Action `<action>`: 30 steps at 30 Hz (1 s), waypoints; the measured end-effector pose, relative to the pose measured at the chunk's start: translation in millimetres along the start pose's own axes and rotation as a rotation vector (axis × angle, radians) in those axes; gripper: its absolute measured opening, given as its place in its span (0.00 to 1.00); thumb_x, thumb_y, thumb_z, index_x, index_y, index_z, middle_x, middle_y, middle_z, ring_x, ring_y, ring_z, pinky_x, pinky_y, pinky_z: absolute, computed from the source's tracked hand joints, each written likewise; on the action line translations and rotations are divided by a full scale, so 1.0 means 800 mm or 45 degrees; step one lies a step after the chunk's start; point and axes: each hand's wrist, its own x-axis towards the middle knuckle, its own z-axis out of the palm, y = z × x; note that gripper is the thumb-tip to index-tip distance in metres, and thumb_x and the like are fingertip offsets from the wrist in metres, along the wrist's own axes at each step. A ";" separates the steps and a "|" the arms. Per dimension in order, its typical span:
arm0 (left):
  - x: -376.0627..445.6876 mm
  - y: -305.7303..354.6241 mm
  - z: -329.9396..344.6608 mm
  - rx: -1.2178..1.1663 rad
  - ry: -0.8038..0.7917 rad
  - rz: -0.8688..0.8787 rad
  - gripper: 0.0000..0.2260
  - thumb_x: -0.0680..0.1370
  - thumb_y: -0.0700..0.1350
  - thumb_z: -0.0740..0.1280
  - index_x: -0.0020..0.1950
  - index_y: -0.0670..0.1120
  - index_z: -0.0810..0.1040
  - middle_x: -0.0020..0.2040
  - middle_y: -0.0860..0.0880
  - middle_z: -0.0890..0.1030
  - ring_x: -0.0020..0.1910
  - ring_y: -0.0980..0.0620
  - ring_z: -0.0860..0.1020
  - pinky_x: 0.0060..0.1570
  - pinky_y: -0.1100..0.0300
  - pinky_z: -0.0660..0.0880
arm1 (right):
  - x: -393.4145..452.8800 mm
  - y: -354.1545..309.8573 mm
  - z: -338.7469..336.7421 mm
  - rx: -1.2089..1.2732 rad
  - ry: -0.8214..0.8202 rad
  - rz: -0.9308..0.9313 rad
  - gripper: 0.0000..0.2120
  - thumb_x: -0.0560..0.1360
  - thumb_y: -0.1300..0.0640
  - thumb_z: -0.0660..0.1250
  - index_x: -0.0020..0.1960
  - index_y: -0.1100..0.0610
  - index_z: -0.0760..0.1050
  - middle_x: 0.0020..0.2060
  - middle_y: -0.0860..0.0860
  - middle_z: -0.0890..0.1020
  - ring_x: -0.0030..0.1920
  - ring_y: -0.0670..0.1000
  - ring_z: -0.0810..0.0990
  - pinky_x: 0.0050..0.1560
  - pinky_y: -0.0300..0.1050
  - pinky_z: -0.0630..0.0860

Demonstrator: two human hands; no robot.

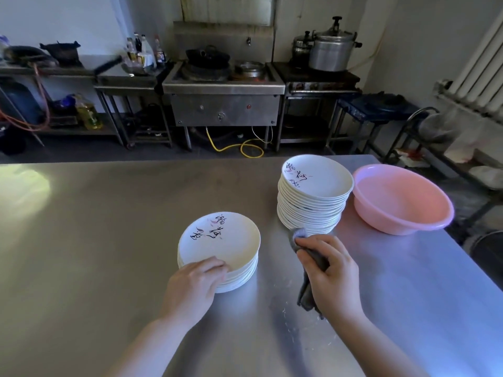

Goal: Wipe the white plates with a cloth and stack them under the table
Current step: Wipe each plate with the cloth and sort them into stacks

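Nearest the camera, the right hand is closed around a grey cloth just above the tabletop. The left hand rests loosely curled on the near rim of the short plate stack, fingers on the top plate. The tall plate stack stands just beyond the right hand, which is nearer to it. The under-table space is out of view; I cannot tell which plates are wiped.
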 end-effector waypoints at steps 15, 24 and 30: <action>0.045 0.053 -0.006 -0.256 -0.264 -0.398 0.10 0.80 0.48 0.65 0.59 0.55 0.81 0.60 0.64 0.77 0.59 0.59 0.76 0.53 0.61 0.73 | -0.004 0.021 -0.011 -0.016 0.033 0.115 0.13 0.71 0.67 0.73 0.45 0.49 0.84 0.45 0.40 0.80 0.48 0.42 0.79 0.49 0.26 0.68; 0.187 0.161 0.028 -0.282 -0.073 -0.034 0.11 0.78 0.42 0.67 0.58 0.51 0.82 0.59 0.58 0.80 0.50 0.52 0.80 0.46 0.60 0.72 | 0.038 0.045 -0.078 -0.041 0.195 0.159 0.14 0.71 0.65 0.74 0.45 0.46 0.82 0.45 0.39 0.79 0.48 0.40 0.77 0.48 0.25 0.68; 0.256 0.171 0.065 -0.055 -0.174 0.144 0.13 0.78 0.47 0.67 0.63 0.49 0.80 0.62 0.54 0.79 0.62 0.51 0.75 0.58 0.59 0.67 | 0.052 0.062 -0.111 -0.040 0.202 0.166 0.18 0.70 0.66 0.74 0.44 0.41 0.80 0.46 0.40 0.79 0.49 0.39 0.77 0.48 0.24 0.67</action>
